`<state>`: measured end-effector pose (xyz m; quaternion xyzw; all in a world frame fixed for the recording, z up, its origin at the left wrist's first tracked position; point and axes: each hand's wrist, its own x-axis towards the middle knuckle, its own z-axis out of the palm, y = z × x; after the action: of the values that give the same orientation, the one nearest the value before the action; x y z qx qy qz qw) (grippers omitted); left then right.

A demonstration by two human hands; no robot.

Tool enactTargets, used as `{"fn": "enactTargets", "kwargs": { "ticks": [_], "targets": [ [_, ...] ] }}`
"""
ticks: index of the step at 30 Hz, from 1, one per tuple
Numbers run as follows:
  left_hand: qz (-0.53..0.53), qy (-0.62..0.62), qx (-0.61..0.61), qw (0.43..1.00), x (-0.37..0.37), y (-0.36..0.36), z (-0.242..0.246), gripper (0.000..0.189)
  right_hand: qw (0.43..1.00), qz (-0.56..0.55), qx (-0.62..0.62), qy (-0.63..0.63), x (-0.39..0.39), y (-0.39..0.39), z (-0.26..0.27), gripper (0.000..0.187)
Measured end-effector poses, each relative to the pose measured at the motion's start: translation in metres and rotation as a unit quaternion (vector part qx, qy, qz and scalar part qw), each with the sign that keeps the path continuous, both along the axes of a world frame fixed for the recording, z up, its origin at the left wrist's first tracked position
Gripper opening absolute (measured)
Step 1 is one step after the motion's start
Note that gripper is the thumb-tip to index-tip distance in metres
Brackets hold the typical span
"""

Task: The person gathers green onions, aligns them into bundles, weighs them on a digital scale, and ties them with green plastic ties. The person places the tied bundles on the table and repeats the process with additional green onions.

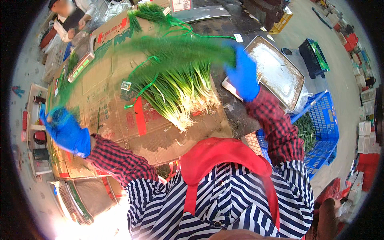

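Observation:
Both my hands wear blue gloves. My right hand (pixel 244 75) grips a bunch of green stalks (pixel 186 52), blurred by motion, that stretches leftward over the table. At the far left my left hand (pixel 67 129) is raised over the cardboard's edge, its fingers curled near blurred green strands; whether it holds them I cannot tell. Between the hands, a pile of green onions (pixel 183 93) lies on flattened cardboard (pixel 96 81), its white roots towards me. A green tie (pixel 144 88) with a small printed tag (pixel 126 85) lies across the leaves.
A metal tray (pixel 277 69) lies right of the cardboard. A blue plastic crate (pixel 325 120) with greens stands at the lower right. A scale (pixel 81 67) stands at the left, more onions (pixel 150 13) lie at the back. A person (pixel 70 19) is at the upper left.

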<state>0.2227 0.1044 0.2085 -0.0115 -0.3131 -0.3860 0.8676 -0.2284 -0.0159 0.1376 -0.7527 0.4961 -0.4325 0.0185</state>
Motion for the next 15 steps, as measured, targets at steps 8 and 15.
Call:
{"fn": "enactTargets", "kwargs": {
  "ticks": [8,15],
  "targets": [
    [0.241,-0.132,0.328,0.904,-0.05,0.017,-0.111,0.028,0.973,-0.064,-0.129,0.178,0.059,-0.1,0.053,0.056],
    [-0.019,-0.035,0.473,0.88,-0.124,0.016,-0.208,0.023,0.885,0.281,0.278,0.247,0.147,0.058,-0.126,0.06]
  ]
}}
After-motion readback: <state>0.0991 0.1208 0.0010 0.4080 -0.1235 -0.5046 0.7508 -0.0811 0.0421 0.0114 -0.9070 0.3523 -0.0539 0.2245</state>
